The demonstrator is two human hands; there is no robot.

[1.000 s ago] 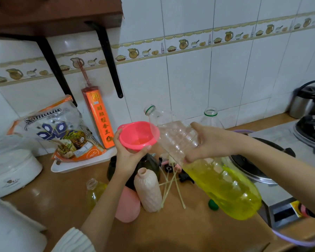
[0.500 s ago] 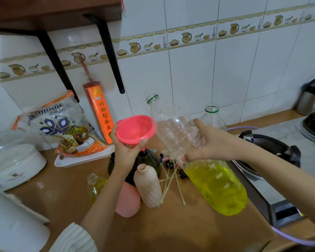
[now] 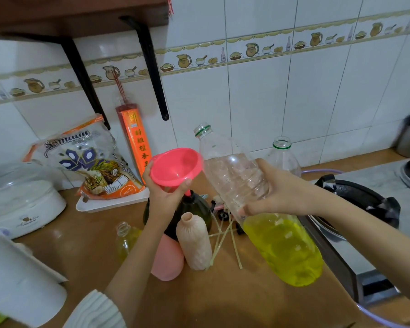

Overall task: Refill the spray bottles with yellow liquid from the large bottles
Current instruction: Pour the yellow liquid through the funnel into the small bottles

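The right hand (image 3: 277, 197) is wrapped around the middle of a large clear bottle (image 3: 258, 204), gripping it tight. The bottle is held above the counter (image 3: 223, 294), tilted with its open neck at 11 o'clock and its base at 5 o'clock; yellow liquid (image 3: 284, 249) sits in the lower end. At 9 o'clock from that hand, the left hand (image 3: 163, 195) is closed around the underside of a pink funnel (image 3: 175, 166), whose spout enters a dark bottle (image 3: 194, 209) standing on the counter. The large bottle's shoulder lies just beside the funnel's rim. At 6 o'clock from the funnel stand a beige bottle (image 3: 194, 242) and a pink bottle (image 3: 167, 261), with a small clear bottle (image 3: 126, 240) at 8 o'clock. A second, empty large bottle (image 3: 283, 155) stands by the wall at 12 o'clock from the right hand.
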